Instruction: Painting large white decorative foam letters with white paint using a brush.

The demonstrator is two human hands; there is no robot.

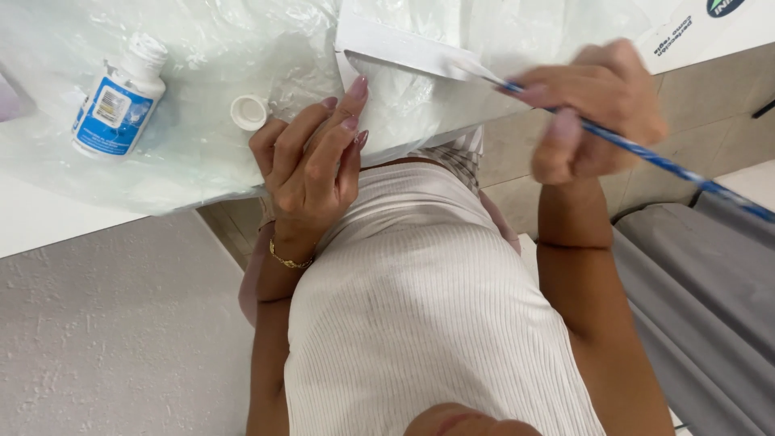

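Note:
My right hand (pixel 597 113) grips a thin paintbrush (pixel 670 165) with a blue striped handle, its tip touching a flat white piece (pixel 395 47) that lies on the plastic sheet. My left hand (pixel 311 161), wearing a gold bracelet, rests at the table's near edge with its fingers loosely bent and fingertips pressing on the plastic just below the white piece. It holds nothing. A small white cap (pixel 249 111) sits just left of that hand.
A clear plastic sheet (pixel 202 48) covers the white table (pixel 48 226). A small white bottle with a blue label (pixel 117 101) stands uncapped at the left. Grey fabric (pixel 702 291) lies at the lower right, beside a tiled floor.

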